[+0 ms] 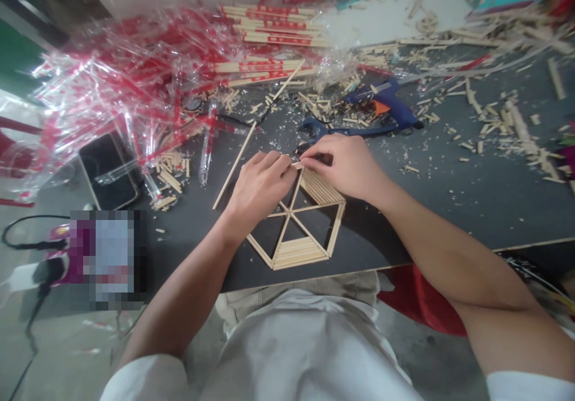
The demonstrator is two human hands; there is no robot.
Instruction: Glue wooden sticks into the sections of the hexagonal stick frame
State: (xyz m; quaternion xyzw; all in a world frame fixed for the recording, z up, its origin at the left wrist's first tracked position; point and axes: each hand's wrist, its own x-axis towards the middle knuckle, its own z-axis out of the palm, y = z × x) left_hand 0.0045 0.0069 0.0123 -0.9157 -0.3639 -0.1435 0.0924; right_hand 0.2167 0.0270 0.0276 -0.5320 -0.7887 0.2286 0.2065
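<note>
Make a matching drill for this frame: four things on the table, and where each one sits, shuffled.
Things:
1. glue gun
2. phone
3. wooden hexagon
4. long loose stick

Places:
A. flat on the table under both hands, at the near edge
B. beyond the right hand, among wood scraps
C. lying slantwise just outside the left hand
D. far left, partly under the clear wrappers

Pairs: 1-B, 2-D, 3-A, 4-C
</note>
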